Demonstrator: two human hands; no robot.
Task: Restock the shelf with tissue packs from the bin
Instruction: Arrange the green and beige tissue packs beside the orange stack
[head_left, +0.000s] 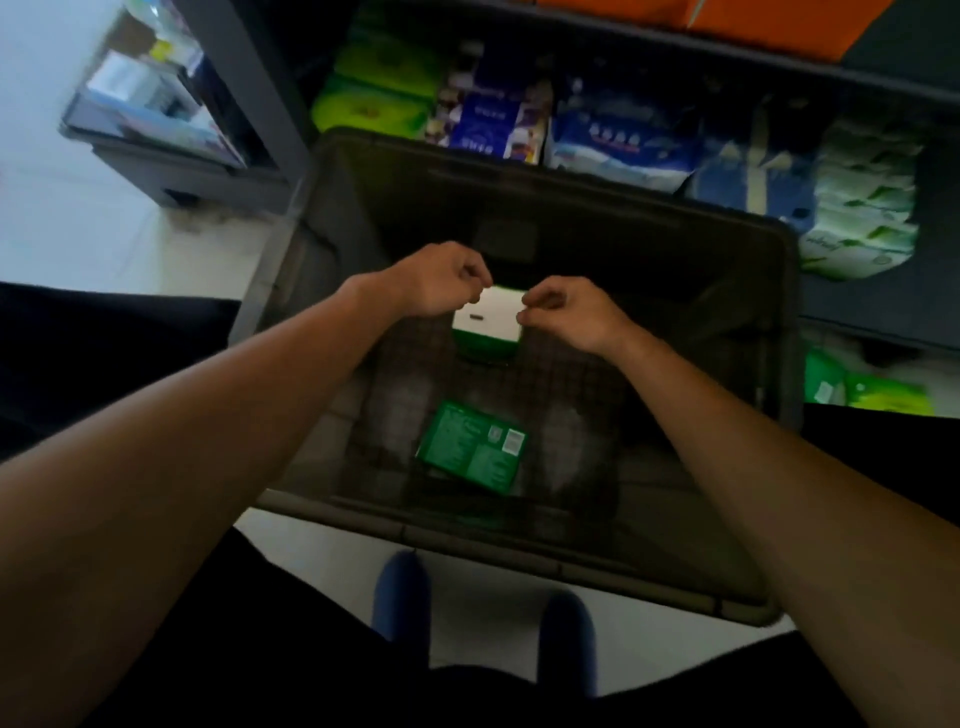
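Note:
A dark plastic bin (519, 551) stands on the floor in front of me. Inside it, a white-and-green tissue pack (491, 322) is held between both hands: my left hand (441, 280) pinches its upper left corner and my right hand (566, 309) pinches its right edge, fingers curled. A second green tissue pack (472, 449) lies flat on the bin's floor, nearer to me. Beyond the bin, the low shelf (883, 317) holds green, blue and white tissue packs (618, 140) in a row.
Another shelving unit (156, 130) stands at the upper left on the pale floor. Loose green packs (862, 389) lie on the floor right of the bin. My blue shoes (400, 597) are just before the bin's near rim.

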